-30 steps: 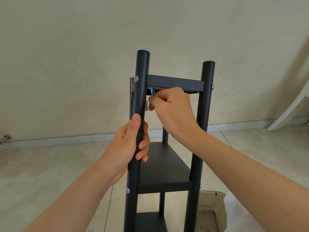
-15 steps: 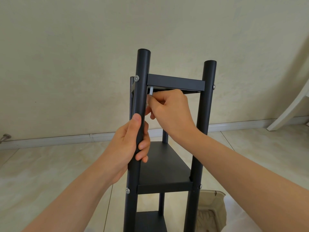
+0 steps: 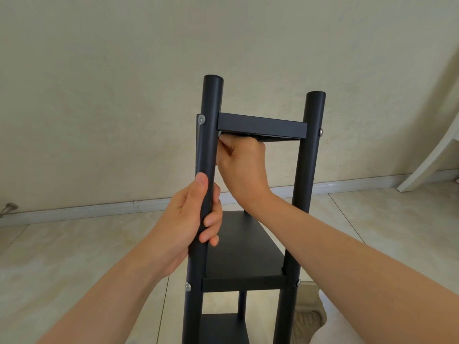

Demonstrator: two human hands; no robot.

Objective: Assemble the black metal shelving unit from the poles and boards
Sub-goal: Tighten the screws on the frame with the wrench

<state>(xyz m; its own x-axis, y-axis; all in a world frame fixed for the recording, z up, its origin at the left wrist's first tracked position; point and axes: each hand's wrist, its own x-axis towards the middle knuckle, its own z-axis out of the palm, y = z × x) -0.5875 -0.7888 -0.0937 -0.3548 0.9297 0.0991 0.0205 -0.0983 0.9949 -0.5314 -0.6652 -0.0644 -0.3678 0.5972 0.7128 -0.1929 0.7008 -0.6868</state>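
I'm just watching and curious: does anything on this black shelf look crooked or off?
Slightly. The top board slopes down toward the right pole, while the middle board looks level. It may be loose, or just the wide lens. Nothing looks damaged.

L hand [image 3: 183, 219] gripping front-left pole [image 3: 211, 108], R hand [image 3: 244, 165] curled under top board [image 3: 260, 125], its hold hidden

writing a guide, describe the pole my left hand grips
Find the black shelving unit before the beige wall. Of its two front poles, take the left pole, which the left hand grips. Its top shows higher than that of the right pole.
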